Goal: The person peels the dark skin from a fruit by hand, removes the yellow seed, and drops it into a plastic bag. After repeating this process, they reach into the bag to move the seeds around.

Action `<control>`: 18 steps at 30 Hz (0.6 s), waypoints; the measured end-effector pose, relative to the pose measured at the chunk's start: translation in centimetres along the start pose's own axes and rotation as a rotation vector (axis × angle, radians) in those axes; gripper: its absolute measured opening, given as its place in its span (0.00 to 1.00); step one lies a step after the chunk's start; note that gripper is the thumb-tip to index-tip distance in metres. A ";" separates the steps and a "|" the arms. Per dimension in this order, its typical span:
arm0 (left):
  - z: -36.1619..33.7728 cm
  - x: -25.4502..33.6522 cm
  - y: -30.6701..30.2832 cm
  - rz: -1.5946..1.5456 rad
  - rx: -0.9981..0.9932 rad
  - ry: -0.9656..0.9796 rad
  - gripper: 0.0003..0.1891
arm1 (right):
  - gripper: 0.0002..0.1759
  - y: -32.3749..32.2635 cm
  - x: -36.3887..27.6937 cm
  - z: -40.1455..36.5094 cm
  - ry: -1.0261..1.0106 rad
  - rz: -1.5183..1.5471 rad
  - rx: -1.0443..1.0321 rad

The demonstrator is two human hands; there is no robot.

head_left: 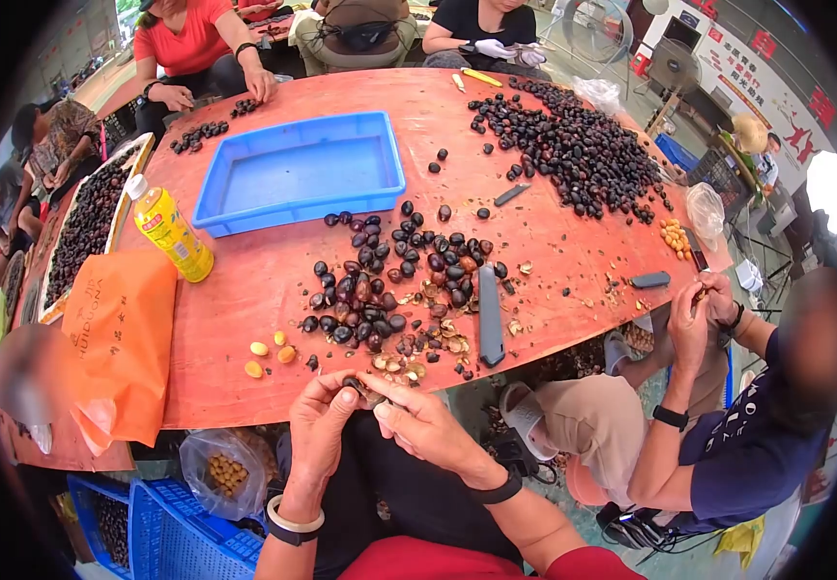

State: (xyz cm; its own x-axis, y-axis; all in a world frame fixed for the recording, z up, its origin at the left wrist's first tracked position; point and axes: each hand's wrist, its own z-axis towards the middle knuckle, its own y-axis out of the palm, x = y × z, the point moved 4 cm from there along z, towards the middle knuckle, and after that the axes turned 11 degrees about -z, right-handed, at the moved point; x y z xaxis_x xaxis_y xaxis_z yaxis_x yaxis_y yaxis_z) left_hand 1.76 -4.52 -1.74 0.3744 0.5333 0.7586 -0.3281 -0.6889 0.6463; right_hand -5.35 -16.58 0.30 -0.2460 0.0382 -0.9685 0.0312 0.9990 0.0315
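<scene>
My left hand [327, 418] holds a dark nut [353, 385] between thumb and fingers, just off the table's near edge. Fingers closed, my right hand [423, 425] meets it from the right; what it grips is too small to make out. Beyond my hands lie pale shell pieces [397, 367] and a pile of dark nuts [360, 300]. Several peeled yellow kernels [286, 354] are left of them. A grey box-cutter-like tool [490, 314] lies right of the pile.
A blue tray [298, 208], a yellow bottle [172, 230] and an orange bag [119, 338] occupy the left side. A large nut heap [573, 145] is at the back right. A co-worker [757, 435] sits at right; others sit across. Blue crates [177, 532] stand below left.
</scene>
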 end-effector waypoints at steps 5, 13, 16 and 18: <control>0.0 0.1 0.1 0.140 0.015 -0.015 0.12 | 0.26 -0.2 -0.3 0.1 0.010 -0.046 0.021; -0.1 -0.3 -0.2 0.112 -0.003 0.019 0.11 | 0.25 -0.4 -0.7 0.3 -0.106 -0.194 0.003; -0.2 -0.1 -0.4 0.109 0.012 0.052 0.11 | 0.24 0.3 -0.3 0.4 -0.061 -0.035 -0.001; -0.4 -0.1 -0.6 0.108 0.024 0.059 0.11 | 0.24 0.7 0.2 0.4 -0.005 0.056 -0.016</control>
State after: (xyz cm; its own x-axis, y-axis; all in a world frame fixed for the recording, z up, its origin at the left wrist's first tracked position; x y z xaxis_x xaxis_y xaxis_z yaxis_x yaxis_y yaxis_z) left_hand 1.58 -4.00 -2.20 0.2862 0.4831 0.8275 -0.3423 -0.7551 0.5592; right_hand -4.96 -15.93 0.04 -0.2396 0.0941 -0.9663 0.0293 0.9955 0.0897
